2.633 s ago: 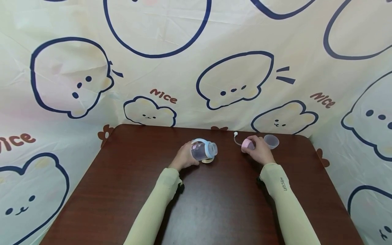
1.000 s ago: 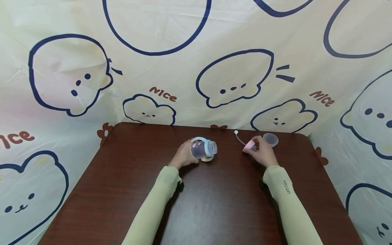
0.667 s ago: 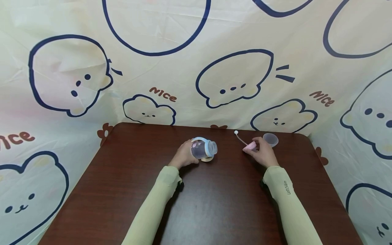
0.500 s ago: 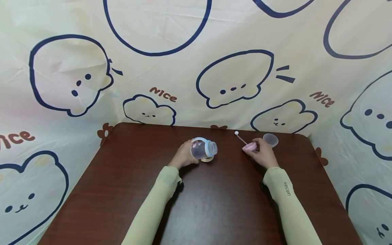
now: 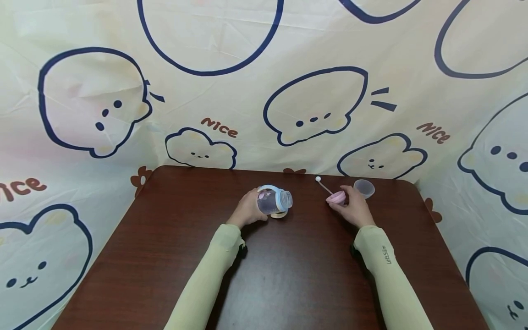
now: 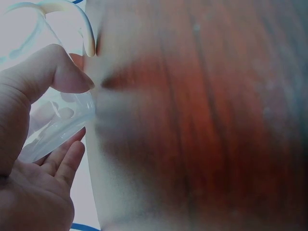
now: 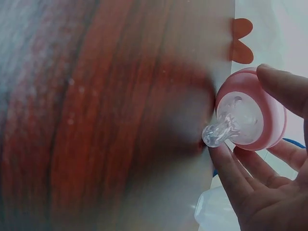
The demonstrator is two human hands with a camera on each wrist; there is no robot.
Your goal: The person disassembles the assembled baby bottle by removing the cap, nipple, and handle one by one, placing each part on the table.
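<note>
My left hand grips a clear baby bottle with pale blue and cream handles. The bottle lies tilted, its uncapped threaded mouth facing right. In the left wrist view, the thumb presses on the bottle's clear wall. My right hand pinches a pink bottle collar fitted with a clear nipple. From the collar's open inner side a thin straw with a white ball end sticks out to the back left. In the right wrist view, the nipple points towards the table.
A clear cap stands near the table's back edge, just behind my right hand. The dark brown wooden table meets a patterned cloth at the back and sides.
My right hand has turned the pink collar so that its inner side now shows, and the straw has swung from a curve to a straighter slant. The left hand and bottle have stayed put.
</note>
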